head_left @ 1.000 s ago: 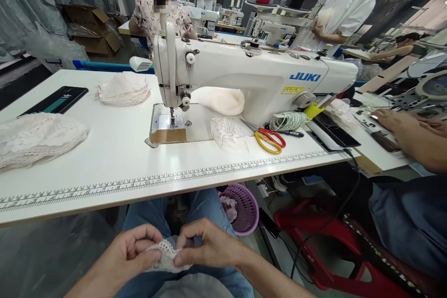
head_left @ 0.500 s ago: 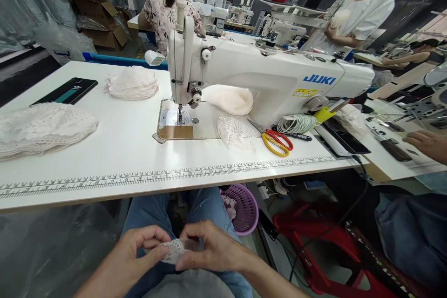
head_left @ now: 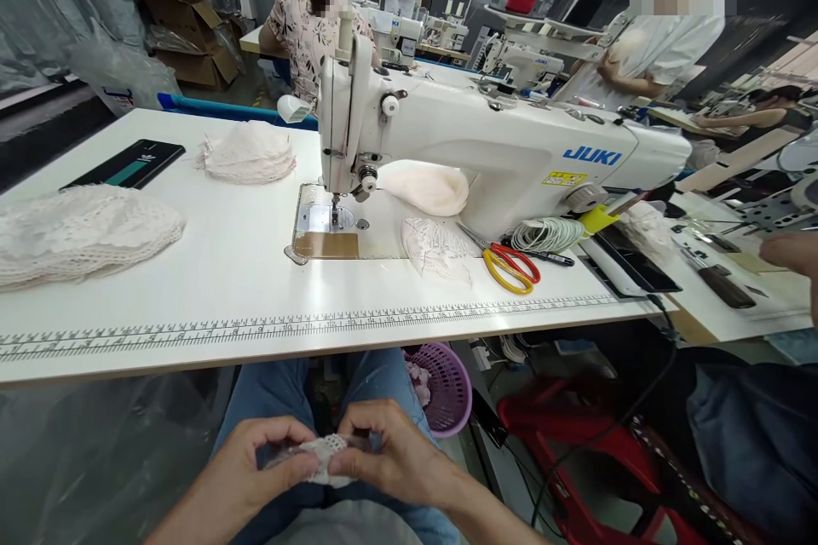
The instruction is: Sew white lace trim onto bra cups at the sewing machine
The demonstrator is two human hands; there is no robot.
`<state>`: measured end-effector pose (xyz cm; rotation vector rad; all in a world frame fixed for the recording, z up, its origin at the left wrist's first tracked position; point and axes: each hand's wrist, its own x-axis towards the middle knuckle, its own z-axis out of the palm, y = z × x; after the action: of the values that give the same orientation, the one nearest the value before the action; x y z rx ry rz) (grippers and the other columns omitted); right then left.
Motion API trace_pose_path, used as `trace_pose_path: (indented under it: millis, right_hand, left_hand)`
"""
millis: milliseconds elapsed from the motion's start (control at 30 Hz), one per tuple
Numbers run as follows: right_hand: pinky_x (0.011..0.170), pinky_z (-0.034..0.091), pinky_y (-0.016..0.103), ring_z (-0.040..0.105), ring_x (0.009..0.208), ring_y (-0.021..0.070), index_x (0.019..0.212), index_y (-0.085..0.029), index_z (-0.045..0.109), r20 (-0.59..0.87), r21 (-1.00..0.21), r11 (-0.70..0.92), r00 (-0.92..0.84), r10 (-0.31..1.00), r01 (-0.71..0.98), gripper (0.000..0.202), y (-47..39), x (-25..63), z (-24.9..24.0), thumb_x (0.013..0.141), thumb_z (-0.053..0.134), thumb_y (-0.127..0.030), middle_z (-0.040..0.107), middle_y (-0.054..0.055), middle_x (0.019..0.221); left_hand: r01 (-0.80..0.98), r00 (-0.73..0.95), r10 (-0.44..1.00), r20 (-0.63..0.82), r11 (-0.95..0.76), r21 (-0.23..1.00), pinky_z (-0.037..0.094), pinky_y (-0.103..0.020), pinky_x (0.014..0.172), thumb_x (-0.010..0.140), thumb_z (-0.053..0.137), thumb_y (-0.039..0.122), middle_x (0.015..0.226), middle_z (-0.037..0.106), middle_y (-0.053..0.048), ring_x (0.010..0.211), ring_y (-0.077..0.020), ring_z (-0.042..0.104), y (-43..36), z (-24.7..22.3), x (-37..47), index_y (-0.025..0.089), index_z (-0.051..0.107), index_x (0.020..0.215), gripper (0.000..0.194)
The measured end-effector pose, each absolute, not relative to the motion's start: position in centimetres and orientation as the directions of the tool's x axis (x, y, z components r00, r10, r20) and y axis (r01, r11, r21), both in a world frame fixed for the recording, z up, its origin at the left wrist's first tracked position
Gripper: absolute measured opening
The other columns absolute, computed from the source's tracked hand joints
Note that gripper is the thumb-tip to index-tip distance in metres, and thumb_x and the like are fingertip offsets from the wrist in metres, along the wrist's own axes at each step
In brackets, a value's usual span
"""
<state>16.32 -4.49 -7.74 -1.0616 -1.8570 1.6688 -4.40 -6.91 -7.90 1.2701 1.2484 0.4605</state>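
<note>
Over my lap, below the table edge, a small piece of white lace fabric (head_left: 329, 447) is stretched between my two hands. My left hand (head_left: 259, 460) pinches its left side between thumb and fingers. Its right side is gripped by my right hand (head_left: 389, 451), with the thumb pressed on top. Part of the lace is hidden behind the fingers. In front of me stands a white sewing machine (head_left: 511, 136), its presser foot (head_left: 335, 213) over the metal plate. Another lace piece (head_left: 438, 247) lies on the machine bed beside scissors (head_left: 511, 266) with red and yellow handles.
Stacks of lace pieces (head_left: 89, 230) and white fabric pieces (head_left: 248, 153) lie on the left of the table, near a black phone-like box (head_left: 128, 164). A purple basket (head_left: 455, 392) stands under the table, a red stool (head_left: 575, 451) to the right. Co-workers sit and stand beyond.
Both hands still grip the lace, with the fingers and thumbs shifted slightly along it. The camera view has tilted a little, so the machine appears slightly further right and lower.
</note>
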Motion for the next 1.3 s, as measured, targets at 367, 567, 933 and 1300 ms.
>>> trace_pose_path:
  millis: [367,567,933,1300]
  right_hand:
    - [0.056,0.031,0.021,0.044,0.061,0.0103,0.074,-0.017,0.059,-0.102,-0.967,0.037,-0.518,0.849,0.251,0.018,-4.5,15.5,-7.3,0.081,0.066,-0.032,0.049,-0.004,0.065]
    - [0.049,0.027,0.019,0.035,0.054,0.0080,0.068,-0.018,0.049,-0.156,-0.975,-0.051,-0.500,0.852,0.217,0.023,-4.1,14.5,-6.5,0.077,0.064,-0.034,0.041,-0.006,0.058]
    - [0.052,0.032,0.022,0.044,0.048,0.0098,0.056,-0.019,0.042,-0.079,-0.817,0.240,-0.513,0.855,0.524,0.031,6.5,10.6,-0.7,0.082,0.058,-0.025,0.046,-0.005,0.048]
    - [0.062,0.042,0.028,0.058,0.092,0.0184,0.103,-0.016,0.058,0.495,-0.046,0.935,-0.804,0.328,0.353,0.018,15.4,15.5,-1.8,0.095,0.043,-0.014,0.067,0.004,0.104]
  left_hand:
    - [0.436,0.259,0.910,-0.325,0.190,0.879,0.039,-0.023,0.062,0.080,0.061,0.050,0.070,0.064,-0.002,0.068,-0.0198,0.053,-6.9,-6.5,-4.3,0.026,0.075,0.077,0.028]
    - [0.266,0.217,0.897,-0.384,0.324,0.908,0.042,-0.022,0.059,0.075,0.064,0.055,0.068,0.062,-0.002,0.066,-0.0195,0.055,-6.7,-6.1,-4.6,0.021,0.074,0.075,0.035]
    - [0.711,0.474,0.844,-0.250,-0.200,0.675,0.030,-0.021,0.049,0.067,0.065,0.018,0.056,0.059,0.004,0.056,-0.0135,0.052,11.7,4.5,-7.9,0.018,0.066,0.058,0.009]
    - [0.790,0.491,0.784,-0.380,-0.217,0.574,0.034,-0.021,0.045,0.058,0.071,0.016,0.062,0.063,0.004,0.061,-0.0155,0.057,20.0,1.7,-4.2,0.019,0.071,0.066,0.009]
